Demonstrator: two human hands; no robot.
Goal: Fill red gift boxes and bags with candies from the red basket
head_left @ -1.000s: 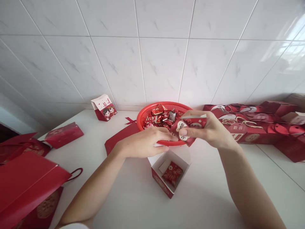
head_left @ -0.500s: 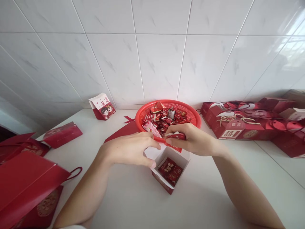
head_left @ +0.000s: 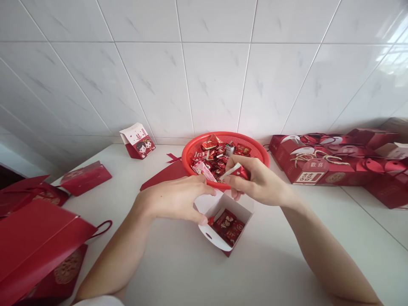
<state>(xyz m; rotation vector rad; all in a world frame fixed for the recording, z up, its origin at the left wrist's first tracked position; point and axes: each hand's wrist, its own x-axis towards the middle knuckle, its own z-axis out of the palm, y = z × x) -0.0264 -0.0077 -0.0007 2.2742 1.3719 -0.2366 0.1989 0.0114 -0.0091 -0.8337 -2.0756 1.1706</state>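
An open cardboard box (head_left: pixel 241 211), white inside and red outside, stands on the table with red wrapped sweets (head_left: pixel 228 226) at its bottom. My left hand (head_left: pixel 177 199) holds the box at its left side, thumb on the rim by the white slotted flap (head_left: pixel 214 239) and index finger at the far edge. Above the box's far right corner, my right hand (head_left: pixel 255 180) pinches a red-wrapped candy (head_left: pixel 241 171) with a white serrated end. Just behind is a red plastic basket (head_left: pixel 193 149) of mixed wrapped sweets (head_left: pixel 219 153).
Rows of red gift boxes (head_left: pixel 310 170) line the right side. At left are large red boxes (head_left: pixel 38 246) and a flat red packet (head_left: pixel 86 177). A small house-shaped box (head_left: pixel 137 141) stands near the tiled wall (head_left: pixel 213 85). A red folded piece (head_left: pixel 164 174) lies left of the basket.
My right hand has turned, showing the candy's serrated end. The slotted flap now shows at the box's near left side, and a bright red piece appears inside beside my left thumb.
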